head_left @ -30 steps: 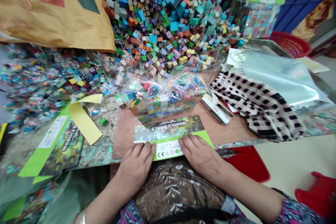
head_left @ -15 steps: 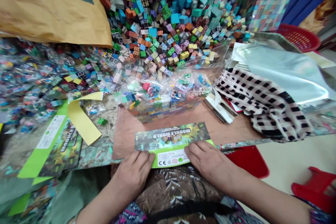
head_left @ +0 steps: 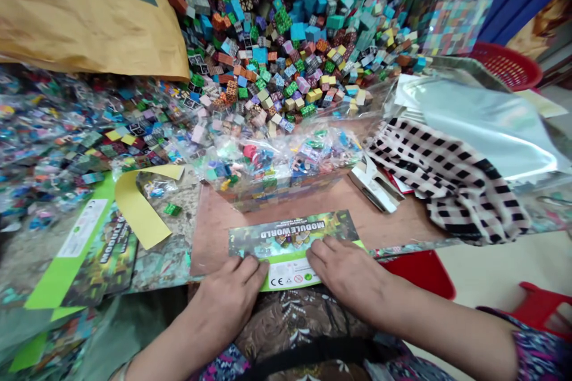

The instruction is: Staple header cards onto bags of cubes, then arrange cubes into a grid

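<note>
Okay, nearest first: brown patterned cloth on the lap [head_left: 290,321], then both bare hands. Left hand [head_left: 235,289] sits at the near left of a long green-and-black printed card [head_left: 286,242], right hand [head_left: 346,268] at the near right; fingers bunched and curled over it, not spread, hands apart from each other. Thumbs hidden, so can't tell if either pinches or only presses. Card lies on a flat brown board [head_left: 214,244], lettering upside down to the wearer, white label between the hands; its near strip seems to jut past the board's edge.

Risks, my judgement: uneven pressure could bend the card crooked; a loosened grip could drop it lapward; a forward shove could nudge the clear plastic bag of small colourful pieces [head_left: 286,158] just beyond. Silver metal stapler-like tool [head_left: 376,186] right of that, heap of printed cubes [head_left: 286,53] farthest; stray cubes could roll onto the board if bumped.
</note>
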